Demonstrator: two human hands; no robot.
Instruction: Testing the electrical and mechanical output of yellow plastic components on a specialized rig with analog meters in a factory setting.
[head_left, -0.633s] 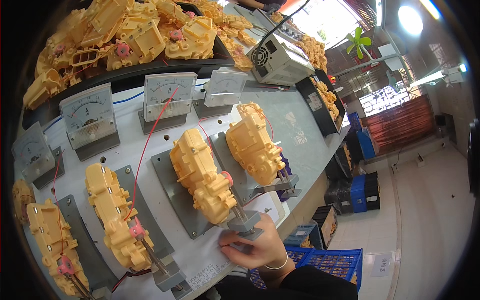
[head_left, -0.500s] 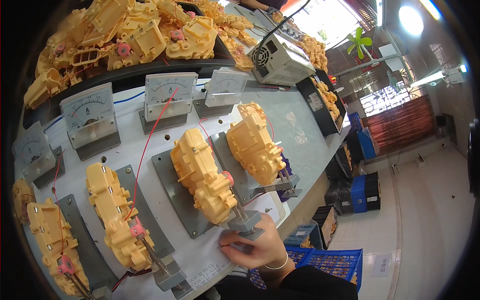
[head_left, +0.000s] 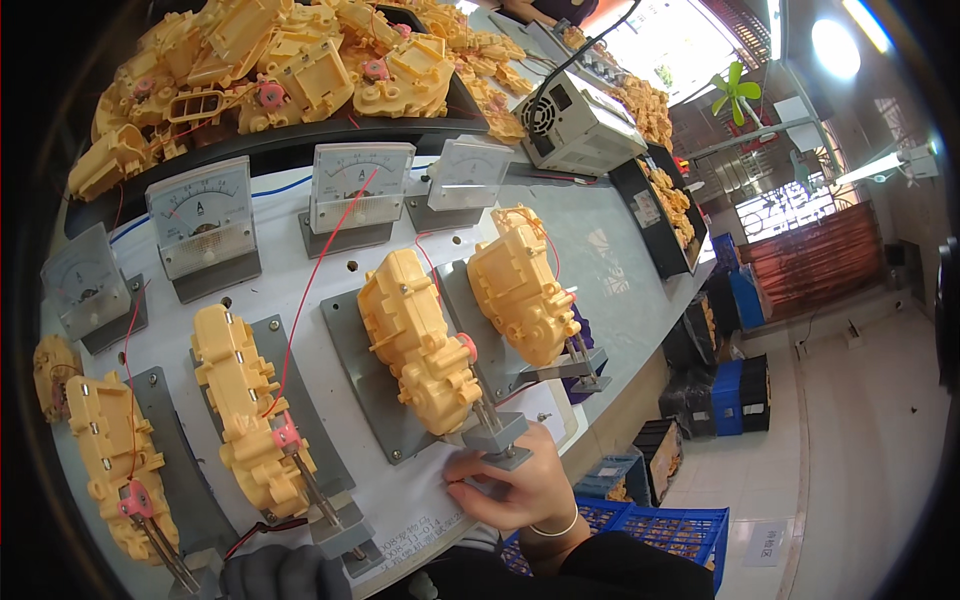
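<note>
Four yellow plastic gear housings stand on grey test fixtures across the board: the far-left housing (head_left: 110,440), the second housing (head_left: 240,400), the third housing (head_left: 415,340) and the rightmost housing (head_left: 525,285). Metal rods run from their lower ends to grey blocks. At the third fixture's grey block (head_left: 497,437), my bare right hand (head_left: 515,485), wearing a bracelet, has its fingers curled in. What lies between them is hidden. My left hand (head_left: 285,575), in a dark grey glove, shows at the bottom edge near the second fixture's rods; its fingertips are not clear.
Ammeters, among them a clear-fronted one (head_left: 205,215), stand in a row behind the fixtures, with red wires (head_left: 325,255) hanging before them. A black tray (head_left: 290,145) heaped with yellow housings lies behind. A white power supply box (head_left: 580,125) sits at back right; blue crates (head_left: 660,535) stand below the table.
My gloved left hand has come into view at the bottom edge. The whole view has shifted slightly, moving the scene to the right. My right hand stays by the third fixture's block.
</note>
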